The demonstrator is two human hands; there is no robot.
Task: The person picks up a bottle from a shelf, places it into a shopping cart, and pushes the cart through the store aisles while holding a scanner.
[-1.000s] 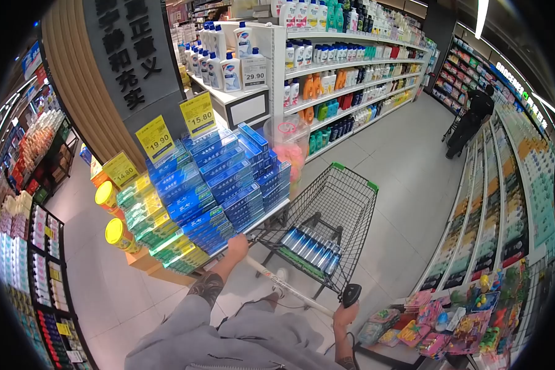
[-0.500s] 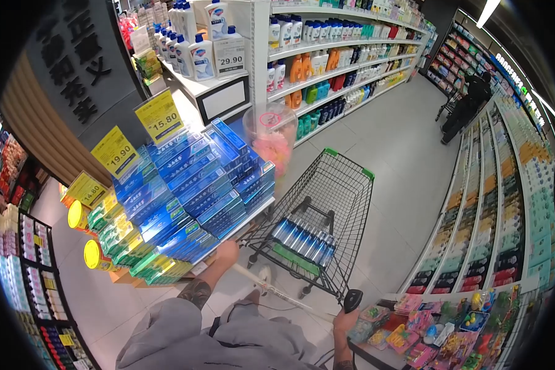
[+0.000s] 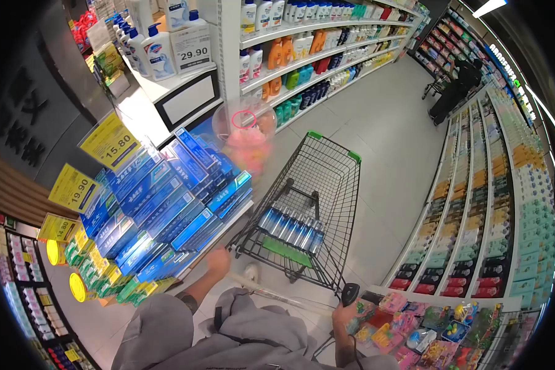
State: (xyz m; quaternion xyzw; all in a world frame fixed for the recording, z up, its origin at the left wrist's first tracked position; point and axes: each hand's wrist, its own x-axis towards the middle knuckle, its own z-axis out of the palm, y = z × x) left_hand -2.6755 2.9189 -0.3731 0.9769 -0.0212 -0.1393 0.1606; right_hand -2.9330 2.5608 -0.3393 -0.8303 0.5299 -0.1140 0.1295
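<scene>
Left hand (image 3: 219, 262): closed around the left end of the cart handle (image 3: 271, 294), just beside the near corner of the toothpaste display.
Right hand (image 3: 345, 313): wrapped round the right end of the same handle, near a black knob — the fingers are mostly hidden, so how tightly it grips I cannot tell.
Shopping cart (image 3: 327, 203): black wire basket with green trim on its far rim, standing on the grey floor in the middle of the aisle, directly ahead of the person.
Bottles (image 3: 290, 229): a row of blue-capped bottles lying side by side in the bottom of the cart, over a green panel at the near end.
Toothpaste display (image 3: 166, 209): slanted stacks of blue boxes to the left of the cart, with green and yellow boxes at the near left end.
Price tags (image 3: 111, 140): yellow cards above the boxes reading 15.80 and 19.90.
Far shelves (image 3: 302, 55): rows of bottles — white, orange, blue — beyond the display on the far left.
Right shelving (image 3: 493, 209): long rows of small packs along the right side of the aisle.
Other person (image 3: 453, 92): dark-clothed figure far down the aisle, well apart from the cart.
</scene>
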